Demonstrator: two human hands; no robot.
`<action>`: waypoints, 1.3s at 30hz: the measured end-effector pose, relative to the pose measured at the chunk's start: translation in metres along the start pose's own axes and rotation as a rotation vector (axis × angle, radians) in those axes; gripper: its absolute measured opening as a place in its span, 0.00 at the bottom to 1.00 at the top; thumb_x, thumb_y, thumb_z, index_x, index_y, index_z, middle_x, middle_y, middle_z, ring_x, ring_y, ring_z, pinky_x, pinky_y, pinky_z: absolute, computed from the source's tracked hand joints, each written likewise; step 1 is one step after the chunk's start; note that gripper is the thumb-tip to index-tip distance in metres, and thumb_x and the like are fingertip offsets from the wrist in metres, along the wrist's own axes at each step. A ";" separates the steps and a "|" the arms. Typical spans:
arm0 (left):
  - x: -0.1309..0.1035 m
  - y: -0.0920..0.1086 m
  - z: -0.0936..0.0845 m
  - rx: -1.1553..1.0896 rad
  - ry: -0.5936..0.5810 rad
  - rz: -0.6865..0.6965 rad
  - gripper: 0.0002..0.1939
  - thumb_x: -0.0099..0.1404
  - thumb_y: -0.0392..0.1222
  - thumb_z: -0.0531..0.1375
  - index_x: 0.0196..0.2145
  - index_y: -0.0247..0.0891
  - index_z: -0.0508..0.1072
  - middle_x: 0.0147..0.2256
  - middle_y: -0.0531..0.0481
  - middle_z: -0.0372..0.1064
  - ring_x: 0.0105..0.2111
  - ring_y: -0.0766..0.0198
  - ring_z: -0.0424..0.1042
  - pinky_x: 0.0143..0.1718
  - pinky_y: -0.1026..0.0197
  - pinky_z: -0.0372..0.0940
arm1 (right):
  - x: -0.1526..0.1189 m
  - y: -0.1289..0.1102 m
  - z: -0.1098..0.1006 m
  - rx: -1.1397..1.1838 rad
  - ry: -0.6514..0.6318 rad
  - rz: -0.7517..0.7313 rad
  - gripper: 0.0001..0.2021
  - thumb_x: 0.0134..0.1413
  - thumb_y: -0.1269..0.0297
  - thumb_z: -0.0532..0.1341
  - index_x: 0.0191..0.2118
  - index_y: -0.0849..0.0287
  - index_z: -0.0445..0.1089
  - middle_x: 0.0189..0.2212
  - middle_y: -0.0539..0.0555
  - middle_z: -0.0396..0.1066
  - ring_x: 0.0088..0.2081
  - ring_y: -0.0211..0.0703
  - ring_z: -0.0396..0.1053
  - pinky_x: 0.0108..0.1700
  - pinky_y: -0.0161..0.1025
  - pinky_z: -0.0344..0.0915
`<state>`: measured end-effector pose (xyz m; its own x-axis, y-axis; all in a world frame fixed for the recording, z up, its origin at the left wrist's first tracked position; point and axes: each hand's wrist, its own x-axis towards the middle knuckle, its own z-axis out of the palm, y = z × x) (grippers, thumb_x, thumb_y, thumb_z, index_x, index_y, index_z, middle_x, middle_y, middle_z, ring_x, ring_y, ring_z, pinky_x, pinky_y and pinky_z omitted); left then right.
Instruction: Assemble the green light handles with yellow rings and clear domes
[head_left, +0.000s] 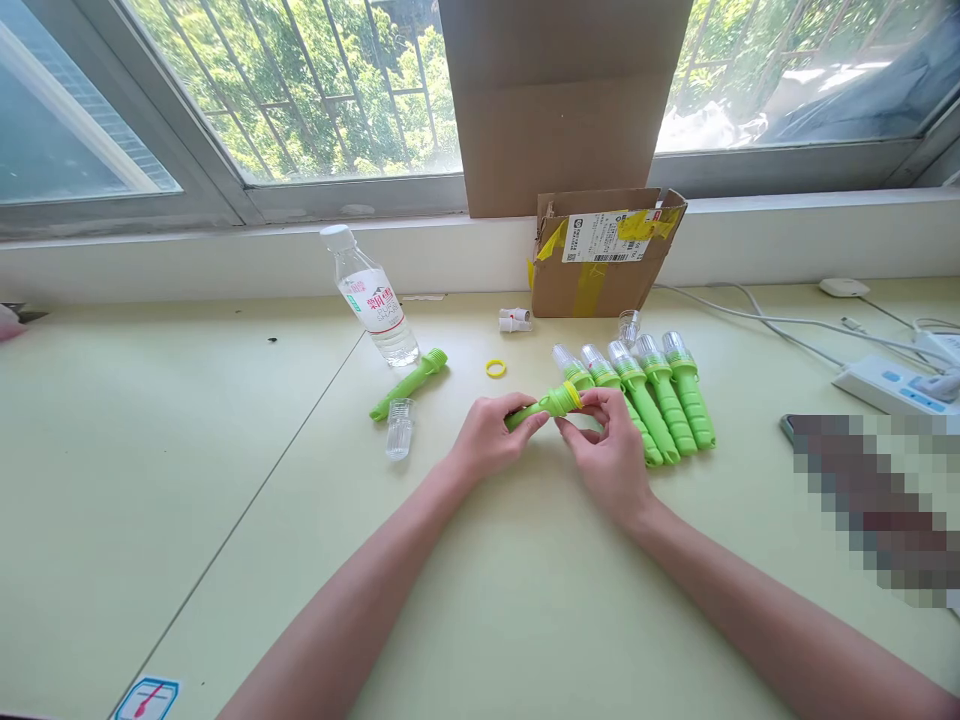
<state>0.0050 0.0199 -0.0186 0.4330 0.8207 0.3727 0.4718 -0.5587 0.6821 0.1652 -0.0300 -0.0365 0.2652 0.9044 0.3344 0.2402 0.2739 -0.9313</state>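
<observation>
Viewed from my remote station: the green handle (553, 403) is above the table (480, 600), short of midway to its far edge, gripped by the left hand (491, 437) with the thumb along its near side. The right hand (606, 455) has its fingertips closed at the yellow band (574, 394) on the handle's wide end; I cannot tell whether they cover anything smaller. In my judgement, the left grip steadies the shaft and leaves the threaded end exposed to the right fingers.

To the right, five capped green handles (684, 400) lie side by side, clear ends toward the far edge; the common direction appears deliberate, for order and easy pick-up. To the left lie a loose green handle (409, 385) and a clear cap (400, 430), apart from the row. A yellow ring (496, 369) lies flat beyond the left hand, within reach.

Materials: handles, moulded matt plastic with grooved shafts; caps, transparent, ribbed and tapered; ring, thin and smooth. Near the far edge I record white parts (514, 320), apparently short and tubular, a label-wrapped water bottle (373, 300) standing upright, and a creased cardboard box (596, 290) with yellow tape.
</observation>
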 end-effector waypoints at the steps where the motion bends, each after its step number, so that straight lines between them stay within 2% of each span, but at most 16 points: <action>1: 0.000 0.000 -0.001 -0.013 -0.014 -0.005 0.14 0.64 0.49 0.56 0.31 0.36 0.74 0.20 0.55 0.66 0.18 0.73 0.54 0.20 0.67 0.53 | 0.000 0.000 0.000 0.005 0.001 -0.006 0.13 0.51 0.60 0.64 0.40 0.53 0.60 0.42 0.55 0.68 0.48 0.49 0.68 0.34 0.41 0.74; 3: 0.000 0.001 -0.002 -0.022 -0.036 -0.013 0.14 0.64 0.49 0.56 0.30 0.36 0.73 0.20 0.55 0.66 0.18 0.73 0.56 0.20 0.67 0.54 | -0.001 -0.001 0.001 0.022 -0.003 -0.010 0.13 0.51 0.59 0.64 0.39 0.53 0.60 0.44 0.55 0.68 0.48 0.50 0.69 0.34 0.41 0.74; 7: -0.001 0.001 -0.001 0.022 -0.011 0.022 0.11 0.64 0.47 0.56 0.33 0.37 0.73 0.23 0.55 0.68 0.19 0.72 0.58 0.21 0.67 0.56 | -0.001 -0.002 0.001 0.033 -0.005 -0.019 0.11 0.53 0.60 0.63 0.38 0.54 0.61 0.43 0.55 0.70 0.40 0.47 0.73 0.32 0.41 0.73; 10: -0.003 -0.001 0.003 0.106 0.067 0.107 0.11 0.59 0.45 0.62 0.38 0.39 0.70 0.28 0.53 0.71 0.23 0.70 0.64 0.25 0.66 0.60 | -0.001 -0.002 0.000 0.015 0.009 -0.023 0.11 0.54 0.60 0.63 0.39 0.54 0.61 0.42 0.54 0.70 0.35 0.44 0.73 0.31 0.42 0.73; 12: -0.003 -0.004 0.006 0.182 0.141 0.169 0.12 0.57 0.44 0.64 0.38 0.39 0.68 0.31 0.52 0.71 0.26 0.68 0.67 0.27 0.65 0.62 | -0.001 -0.002 0.000 0.017 0.018 -0.012 0.12 0.53 0.59 0.63 0.39 0.54 0.60 0.42 0.54 0.70 0.34 0.44 0.73 0.30 0.41 0.73; 17: -0.003 -0.010 0.009 0.313 0.286 0.297 0.06 0.61 0.42 0.61 0.31 0.39 0.66 0.27 0.52 0.69 0.27 0.67 0.68 0.26 0.66 0.60 | 0.000 -0.002 0.001 0.064 0.037 -0.017 0.13 0.53 0.58 0.64 0.39 0.54 0.60 0.42 0.53 0.71 0.34 0.44 0.73 0.29 0.41 0.72; 23: -0.003 -0.011 0.008 0.450 0.362 0.419 0.05 0.62 0.41 0.61 0.36 0.39 0.69 0.31 0.51 0.74 0.31 0.65 0.73 0.29 0.66 0.63 | 0.001 -0.005 0.000 0.092 0.046 -0.003 0.15 0.49 0.58 0.67 0.38 0.53 0.61 0.38 0.51 0.70 0.37 0.45 0.73 0.30 0.41 0.73; 30: -0.004 -0.009 0.008 0.561 0.354 0.456 0.08 0.64 0.43 0.59 0.38 0.37 0.68 0.31 0.50 0.74 0.29 0.64 0.73 0.28 0.64 0.62 | 0.000 -0.005 0.000 0.093 0.067 -0.001 0.16 0.48 0.57 0.68 0.38 0.53 0.61 0.37 0.50 0.69 0.38 0.45 0.72 0.30 0.40 0.74; 39: -0.005 -0.006 0.007 0.617 0.250 0.410 0.11 0.68 0.46 0.53 0.38 0.36 0.67 0.28 0.50 0.72 0.26 0.65 0.70 0.25 0.63 0.57 | 0.000 -0.005 0.001 0.087 0.073 -0.017 0.14 0.50 0.58 0.66 0.39 0.54 0.62 0.37 0.52 0.68 0.39 0.45 0.72 0.31 0.41 0.74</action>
<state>0.0048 0.0182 -0.0290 0.5136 0.4958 0.7003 0.6847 -0.7287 0.0137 0.1632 -0.0309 -0.0314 0.3301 0.8739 0.3568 0.1643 0.3190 -0.9334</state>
